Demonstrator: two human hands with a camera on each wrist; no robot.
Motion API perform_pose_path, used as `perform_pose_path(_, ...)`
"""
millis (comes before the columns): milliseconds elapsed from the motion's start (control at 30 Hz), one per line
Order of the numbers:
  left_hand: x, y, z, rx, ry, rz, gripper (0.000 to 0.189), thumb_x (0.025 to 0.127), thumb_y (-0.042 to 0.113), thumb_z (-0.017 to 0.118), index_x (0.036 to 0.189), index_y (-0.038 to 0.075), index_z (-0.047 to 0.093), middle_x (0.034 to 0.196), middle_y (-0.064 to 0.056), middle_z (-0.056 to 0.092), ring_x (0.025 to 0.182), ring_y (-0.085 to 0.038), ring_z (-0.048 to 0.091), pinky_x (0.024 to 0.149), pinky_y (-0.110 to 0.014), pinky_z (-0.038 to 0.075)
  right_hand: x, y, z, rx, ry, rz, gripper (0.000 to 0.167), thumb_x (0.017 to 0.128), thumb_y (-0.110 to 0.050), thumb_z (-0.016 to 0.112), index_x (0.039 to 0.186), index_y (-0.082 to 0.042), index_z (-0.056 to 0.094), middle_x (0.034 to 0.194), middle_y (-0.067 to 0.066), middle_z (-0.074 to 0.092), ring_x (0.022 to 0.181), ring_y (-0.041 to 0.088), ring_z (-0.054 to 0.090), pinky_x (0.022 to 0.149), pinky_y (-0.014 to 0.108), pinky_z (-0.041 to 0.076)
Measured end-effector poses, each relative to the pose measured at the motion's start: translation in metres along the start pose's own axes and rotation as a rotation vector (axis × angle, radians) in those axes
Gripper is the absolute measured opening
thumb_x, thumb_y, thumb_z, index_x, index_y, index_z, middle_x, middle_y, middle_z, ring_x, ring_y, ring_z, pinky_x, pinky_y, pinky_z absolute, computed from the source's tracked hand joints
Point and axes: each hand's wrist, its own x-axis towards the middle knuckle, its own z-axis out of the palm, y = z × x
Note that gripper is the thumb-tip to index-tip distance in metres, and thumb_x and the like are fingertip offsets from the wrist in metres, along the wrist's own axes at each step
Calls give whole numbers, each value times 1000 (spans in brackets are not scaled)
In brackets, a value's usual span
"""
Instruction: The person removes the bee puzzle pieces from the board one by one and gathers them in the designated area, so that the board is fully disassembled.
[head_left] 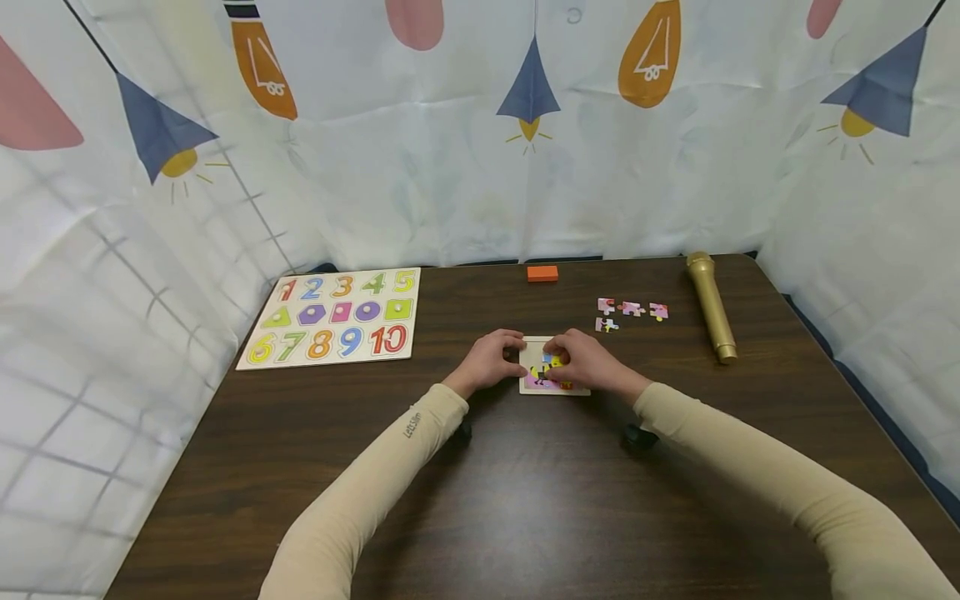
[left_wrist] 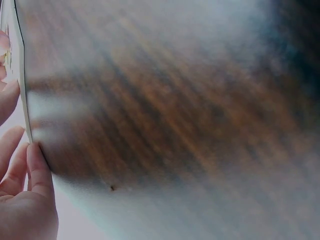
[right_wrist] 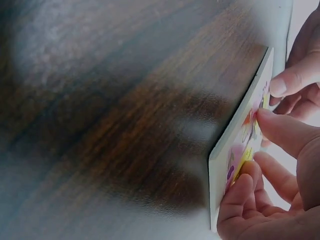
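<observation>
A small jigsaw puzzle board (head_left: pixel 533 344) with a pale wooden rim lies on the table between both hands, partly filled with a pink and yellow picture. My left hand (head_left: pixel 489 362) holds the board at its left edge, thumb low and fingers higher up. In the left wrist view the thumb (left_wrist: pixel 40 167) meets the board's rim. Over the picture, my right hand (head_left: pixel 594 365) bends its thumb and fingers around a puzzle piece, mostly hidden beneath them. The right wrist view has its thumb (right_wrist: pixel 282 131) and fingertips on the colored surface.
Several loose puzzle pieces (head_left: pixel 632 309) lie beyond the right hand. A gold microphone-shaped tube (head_left: pixel 712 307) rests farther right. An orange block (head_left: pixel 542 273) sits at the back edge. A number-and-shape board (head_left: pixel 337 313) lies at left. Patterned curtains (head_left: pixel 465 183) surround the table.
</observation>
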Motion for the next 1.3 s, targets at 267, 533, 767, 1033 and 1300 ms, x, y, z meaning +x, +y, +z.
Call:
perform_pose_path(267,0,0,0,4,1,4,45,84,14,78,124,0,65,139,-10,54,117,-26,58,96,-37,49,0,-1,0,-10,-5,-9,37,85,-19,76,117,-1,68,106,12,59,93,24,49,80,36,45)
perform_pose_path(533,0,0,-1,26,0,5,45,83,15,79,124,0,65,138,-10,55,116,-26,58,96,-36,48,-1,0,1,13,-4,-6,35,86,-19,76,116,-4,69,108,12,56,96,25,48,82,38,45)
perform_pose_path(767,0,-1,0,24,10,6,45,82,14,79,123,0,66,137,-10,55,117,-25,58,96,-36,48,-1,2,1,7,0,-29,34,87,-19,75,117,-5,69,107,11,58,96,24,48,82,38,44)
perform_pose_path(1033,0,0,1,14,2,3,46,83,15,79,125,0,65,138,-10,54,117,-25,57,97,-36,48,-1,3,1,-2,-10,-42,35,87,-19,75,119,-4,69,104,9,58,95,24,46,79,36,42)
perform_pose_path(1300,0,0,0,29,-3,-8,46,84,15,79,125,1,65,139,-10,54,117,-26,57,97,-37,47,-2,4,-2,-10,-49,-43,41,87,-22,75,123,-4,67,108,11,55,97,24,46,81,37,41)
